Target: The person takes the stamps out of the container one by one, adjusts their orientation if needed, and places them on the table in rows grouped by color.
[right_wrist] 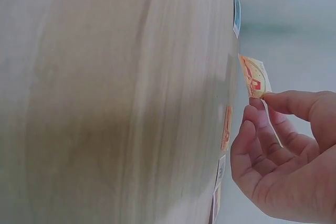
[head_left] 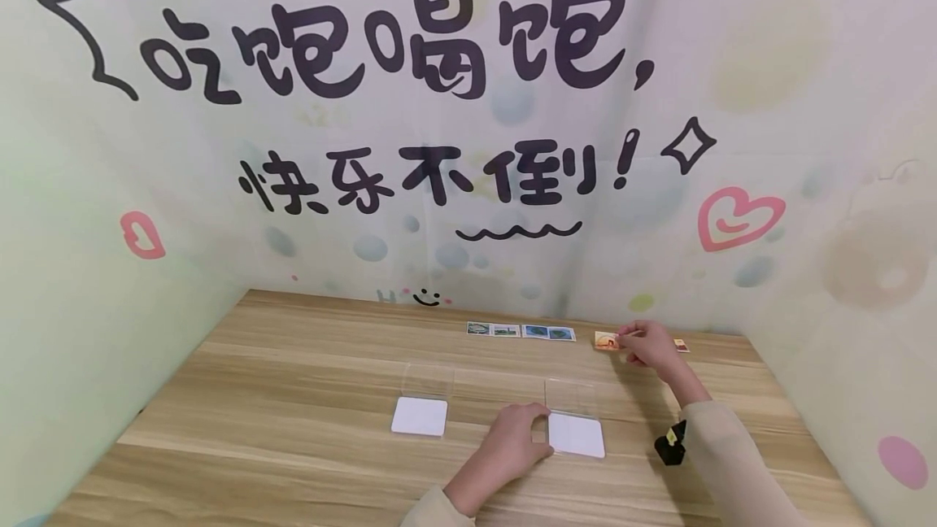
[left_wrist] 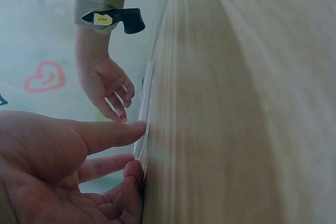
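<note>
My right hand [head_left: 649,346] pinches a small orange and yellow stamp [right_wrist: 254,77] between thumb and fingertips, near the far edge of the table. In the right wrist view the stamp tilts beside the tabletop, its printed face showing. My left hand [head_left: 508,442] holds the left side of a clear plastic case with a white insert [head_left: 576,435], thumb and index finger at its edge. The case lies on the table with its transparent lid [head_left: 569,397] folded back. In the left wrist view the thumb [left_wrist: 113,136] lies along the case's thin edge [left_wrist: 143,124].
A second clear case with a white insert [head_left: 420,415] lies open to the left. Along the back of the wooden table [head_left: 293,381] sit green stamps [head_left: 492,329] and blue stamps [head_left: 549,333]. Another stamp [head_left: 682,345] shows behind the right hand. A black wrist mount [head_left: 669,446] sits by the right sleeve.
</note>
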The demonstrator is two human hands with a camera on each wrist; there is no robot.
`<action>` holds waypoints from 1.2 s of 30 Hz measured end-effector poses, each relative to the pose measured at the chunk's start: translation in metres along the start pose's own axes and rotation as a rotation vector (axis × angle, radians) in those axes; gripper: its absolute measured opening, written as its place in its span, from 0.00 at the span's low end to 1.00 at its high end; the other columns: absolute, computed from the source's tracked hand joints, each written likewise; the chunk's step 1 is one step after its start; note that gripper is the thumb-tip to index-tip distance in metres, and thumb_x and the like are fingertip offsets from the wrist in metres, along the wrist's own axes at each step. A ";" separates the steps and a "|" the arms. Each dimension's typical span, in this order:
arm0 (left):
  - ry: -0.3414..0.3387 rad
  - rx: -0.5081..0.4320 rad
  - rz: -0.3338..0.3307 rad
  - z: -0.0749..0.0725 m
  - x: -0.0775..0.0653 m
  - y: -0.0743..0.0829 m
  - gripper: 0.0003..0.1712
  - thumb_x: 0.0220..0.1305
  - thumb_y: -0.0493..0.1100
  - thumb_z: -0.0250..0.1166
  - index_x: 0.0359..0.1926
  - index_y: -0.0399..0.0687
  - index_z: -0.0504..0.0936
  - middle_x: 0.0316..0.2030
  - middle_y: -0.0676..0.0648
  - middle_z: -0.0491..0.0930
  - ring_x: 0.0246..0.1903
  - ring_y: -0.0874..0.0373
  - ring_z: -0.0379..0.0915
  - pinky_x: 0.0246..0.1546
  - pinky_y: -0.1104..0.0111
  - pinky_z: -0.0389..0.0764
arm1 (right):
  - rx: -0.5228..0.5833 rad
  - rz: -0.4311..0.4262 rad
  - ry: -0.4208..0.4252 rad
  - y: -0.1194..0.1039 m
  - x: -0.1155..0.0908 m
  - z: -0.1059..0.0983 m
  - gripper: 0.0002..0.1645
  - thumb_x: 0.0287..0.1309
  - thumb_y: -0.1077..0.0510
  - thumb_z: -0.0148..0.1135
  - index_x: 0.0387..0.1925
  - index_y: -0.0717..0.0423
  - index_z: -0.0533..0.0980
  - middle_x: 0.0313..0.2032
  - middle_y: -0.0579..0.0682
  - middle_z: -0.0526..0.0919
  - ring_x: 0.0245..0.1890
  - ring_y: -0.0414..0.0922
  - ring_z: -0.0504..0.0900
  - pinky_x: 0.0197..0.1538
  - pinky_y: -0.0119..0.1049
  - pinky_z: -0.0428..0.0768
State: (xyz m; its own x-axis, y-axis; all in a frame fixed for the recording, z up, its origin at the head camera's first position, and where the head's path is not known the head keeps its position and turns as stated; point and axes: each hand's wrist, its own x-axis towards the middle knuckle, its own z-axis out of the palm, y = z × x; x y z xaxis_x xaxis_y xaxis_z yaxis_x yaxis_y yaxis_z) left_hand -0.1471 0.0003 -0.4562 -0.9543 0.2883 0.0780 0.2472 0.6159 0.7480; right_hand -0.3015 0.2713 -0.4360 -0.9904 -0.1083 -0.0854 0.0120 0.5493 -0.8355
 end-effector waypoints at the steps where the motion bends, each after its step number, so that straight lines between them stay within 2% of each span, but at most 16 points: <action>1: 0.001 0.005 0.001 0.000 0.000 0.000 0.26 0.56 0.35 0.79 0.56 0.34 0.85 0.53 0.34 0.85 0.58 0.35 0.79 0.59 0.49 0.81 | 0.000 -0.002 0.001 0.000 0.000 0.000 0.14 0.73 0.64 0.60 0.47 0.77 0.76 0.32 0.53 0.87 0.22 0.42 0.80 0.28 0.35 0.80; 8: -0.003 -0.006 -0.006 0.001 0.001 -0.001 0.26 0.55 0.34 0.79 0.56 0.33 0.85 0.53 0.33 0.85 0.58 0.34 0.78 0.59 0.47 0.81 | 0.002 -0.010 0.005 0.004 0.004 0.002 0.15 0.72 0.65 0.59 0.47 0.78 0.76 0.30 0.50 0.85 0.21 0.41 0.80 0.27 0.35 0.80; 16: 0.001 -0.006 -0.016 0.002 0.002 -0.001 0.26 0.56 0.34 0.79 0.56 0.33 0.84 0.53 0.33 0.85 0.58 0.33 0.78 0.61 0.47 0.80 | 0.014 -0.003 0.013 0.005 0.006 0.004 0.14 0.72 0.65 0.60 0.46 0.77 0.76 0.30 0.53 0.84 0.21 0.41 0.79 0.27 0.35 0.79; 23: -0.003 -0.010 -0.020 0.003 0.001 -0.002 0.26 0.57 0.34 0.79 0.56 0.34 0.85 0.53 0.34 0.85 0.58 0.34 0.78 0.60 0.49 0.80 | 0.060 -0.064 -0.015 0.011 0.009 0.004 0.12 0.69 0.63 0.61 0.40 0.73 0.78 0.26 0.50 0.82 0.20 0.41 0.78 0.26 0.33 0.78; 30: -0.005 -0.001 -0.015 0.003 0.001 -0.003 0.25 0.57 0.35 0.80 0.56 0.35 0.85 0.53 0.35 0.85 0.58 0.35 0.78 0.59 0.49 0.81 | 0.011 0.011 0.031 0.010 0.011 0.009 0.13 0.70 0.64 0.61 0.45 0.76 0.77 0.26 0.49 0.83 0.21 0.39 0.78 0.25 0.33 0.77; 36: -0.005 0.006 -0.009 0.002 0.003 -0.003 0.25 0.57 0.34 0.80 0.56 0.34 0.85 0.53 0.35 0.85 0.58 0.35 0.79 0.59 0.49 0.81 | -0.013 0.007 0.051 0.011 0.015 0.010 0.12 0.71 0.64 0.61 0.44 0.75 0.78 0.26 0.48 0.83 0.20 0.39 0.77 0.25 0.32 0.77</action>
State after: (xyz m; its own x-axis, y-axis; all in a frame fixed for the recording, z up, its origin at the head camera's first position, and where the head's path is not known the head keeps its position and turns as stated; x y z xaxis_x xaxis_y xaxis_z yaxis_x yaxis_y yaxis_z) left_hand -0.1499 0.0009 -0.4597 -0.9557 0.2864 0.0685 0.2399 0.6227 0.7448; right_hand -0.3144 0.2674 -0.4522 -0.9961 -0.0618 -0.0634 0.0179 0.5609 -0.8277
